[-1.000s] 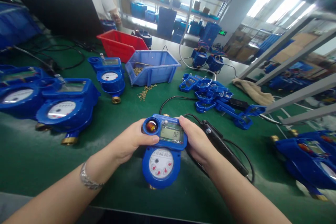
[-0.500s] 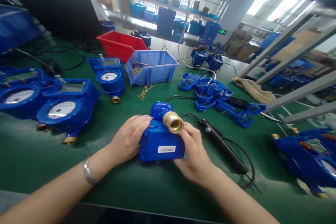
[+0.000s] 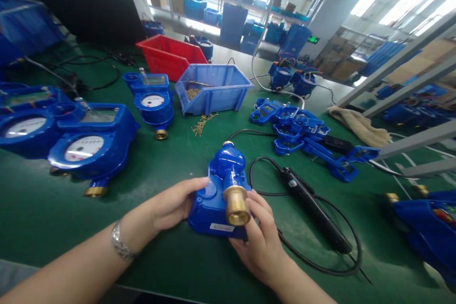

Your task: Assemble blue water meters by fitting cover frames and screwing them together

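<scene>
Between my hands is a blue water meter [image 3: 223, 199], its back side up and a brass threaded end [image 3: 238, 206] pointing toward me. My left hand [image 3: 174, 204] grips its left side, thumb on top near a round blue cap. On the other side my right hand [image 3: 258, 232] wraps the right edge beside the brass end. A white barcode label sits on the near face. The meter's dial side is hidden underneath. To the right lies a black electric screwdriver [image 3: 315, 209] with a looped cable.
Several blue meters [image 3: 92, 140] stand at the left. Behind are a blue bin [image 3: 221, 95] of screws, loose screws [image 3: 203, 124] and a red bin [image 3: 167, 57]. Blue plastic frames [image 3: 295, 126] lie piled right of centre. More meters [image 3: 427, 223] and a grey rack [image 3: 409, 73] border the right.
The meter has tilted, so its top and blue body show more and its brass end hangs lower. Both hands keep their hold. The whole view has shifted slightly.
</scene>
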`<state>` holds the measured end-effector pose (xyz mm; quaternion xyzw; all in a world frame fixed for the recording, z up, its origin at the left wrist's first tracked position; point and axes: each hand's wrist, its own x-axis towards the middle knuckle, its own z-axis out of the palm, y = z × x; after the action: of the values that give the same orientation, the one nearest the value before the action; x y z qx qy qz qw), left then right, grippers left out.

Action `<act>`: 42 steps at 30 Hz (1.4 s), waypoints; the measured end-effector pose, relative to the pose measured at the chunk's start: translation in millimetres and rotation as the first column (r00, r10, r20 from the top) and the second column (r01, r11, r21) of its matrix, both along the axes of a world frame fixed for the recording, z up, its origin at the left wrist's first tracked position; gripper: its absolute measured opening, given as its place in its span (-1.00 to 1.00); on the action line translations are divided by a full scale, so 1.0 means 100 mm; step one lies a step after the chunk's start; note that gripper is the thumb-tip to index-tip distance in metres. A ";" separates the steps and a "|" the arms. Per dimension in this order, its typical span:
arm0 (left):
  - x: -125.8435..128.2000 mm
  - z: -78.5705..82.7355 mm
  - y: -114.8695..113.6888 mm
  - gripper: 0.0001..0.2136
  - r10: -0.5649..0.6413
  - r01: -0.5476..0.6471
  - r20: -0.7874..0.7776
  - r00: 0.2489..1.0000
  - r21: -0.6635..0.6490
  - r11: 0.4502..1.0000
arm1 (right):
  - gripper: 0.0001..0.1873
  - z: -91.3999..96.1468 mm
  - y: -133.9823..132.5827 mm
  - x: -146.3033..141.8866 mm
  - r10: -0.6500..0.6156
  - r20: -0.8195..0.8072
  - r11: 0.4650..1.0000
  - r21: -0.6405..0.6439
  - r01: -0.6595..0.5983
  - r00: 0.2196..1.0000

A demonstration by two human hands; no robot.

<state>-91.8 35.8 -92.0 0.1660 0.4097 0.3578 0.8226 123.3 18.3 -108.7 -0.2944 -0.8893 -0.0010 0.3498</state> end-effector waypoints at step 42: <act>-0.51 -0.16 0.11 -0.45 -0.141 0.126 0.071 0.987 0.191 0.974 | -0.74 0.24 2.28 -0.98 0.078 0.092 0.903 -0.429 -0.031 0.993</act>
<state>-142.9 46.7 -107.5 0.2540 0.3275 0.3450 0.8421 25.6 246.4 -84.5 -0.3383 -0.8934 0.1872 0.2287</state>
